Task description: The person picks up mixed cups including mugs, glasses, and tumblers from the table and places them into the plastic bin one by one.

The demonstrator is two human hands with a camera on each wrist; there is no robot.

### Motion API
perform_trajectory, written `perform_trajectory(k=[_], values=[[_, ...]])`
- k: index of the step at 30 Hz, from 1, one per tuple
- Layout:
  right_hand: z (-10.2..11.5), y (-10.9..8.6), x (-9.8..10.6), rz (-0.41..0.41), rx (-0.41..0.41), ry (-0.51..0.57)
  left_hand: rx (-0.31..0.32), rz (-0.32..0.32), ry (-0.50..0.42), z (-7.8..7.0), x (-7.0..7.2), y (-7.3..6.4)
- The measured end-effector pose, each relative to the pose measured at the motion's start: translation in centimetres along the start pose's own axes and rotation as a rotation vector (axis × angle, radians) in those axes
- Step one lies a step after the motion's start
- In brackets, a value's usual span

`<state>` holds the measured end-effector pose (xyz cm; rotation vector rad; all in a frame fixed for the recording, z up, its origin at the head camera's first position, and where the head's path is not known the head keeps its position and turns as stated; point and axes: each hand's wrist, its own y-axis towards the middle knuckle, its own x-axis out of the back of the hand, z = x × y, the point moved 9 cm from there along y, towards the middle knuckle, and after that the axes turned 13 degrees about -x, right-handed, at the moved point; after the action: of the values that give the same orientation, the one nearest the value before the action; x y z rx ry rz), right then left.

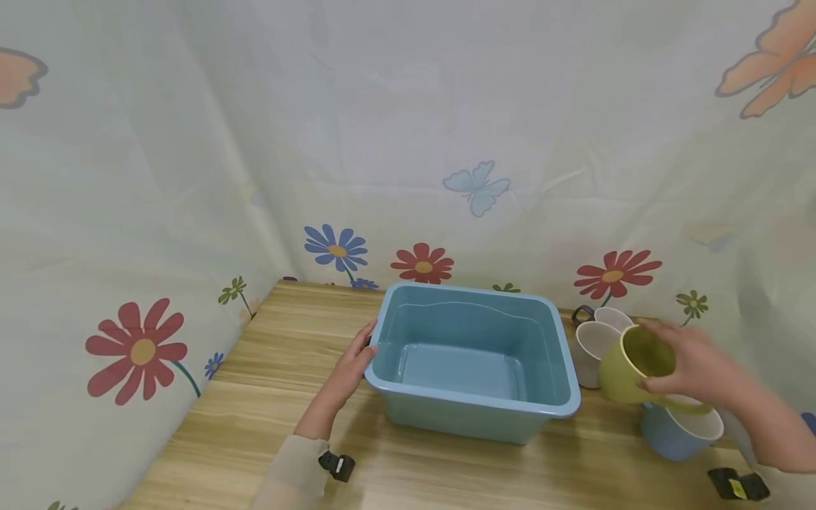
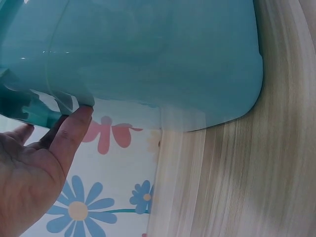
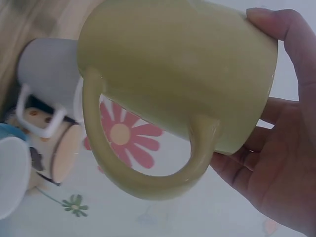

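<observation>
My bare left hand (image 1: 350,365) is stretched slantwise forward; my bare right hand (image 1: 691,363), back upward, holds a wide, curved grip.

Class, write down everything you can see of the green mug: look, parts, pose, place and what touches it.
The green mug is plain yellow-green, smooth and faintly glossy, perhaps ceramic, with one big looped handle. It is tilted, its open end partly visible in the head view, the inside shadowed. The right hand grips it near that end. It is right of the tub, close to other mugs; whether it touches them is unclear.
</observation>
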<state>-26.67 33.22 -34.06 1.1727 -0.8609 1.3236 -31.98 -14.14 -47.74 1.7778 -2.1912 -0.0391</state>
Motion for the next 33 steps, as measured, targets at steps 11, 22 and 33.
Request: perform_trajectory(k=[11, 22, 33], values=[[2.8, 1.3, 4.3, 0.015, 0.007, -0.008, -0.007, 0.010, -0.009, 0.1, 0.1, -0.3], [6.8, 2.5, 6.5, 0.054, 0.028, 0.009, -0.016, 0.009, -0.011, 0.1, 0.5, -0.5], [9.9, 4.5, 6.1, 0.091, 0.057, 0.004, -0.011, 0.016, -0.026, 0.2, 0.5, -0.7]])
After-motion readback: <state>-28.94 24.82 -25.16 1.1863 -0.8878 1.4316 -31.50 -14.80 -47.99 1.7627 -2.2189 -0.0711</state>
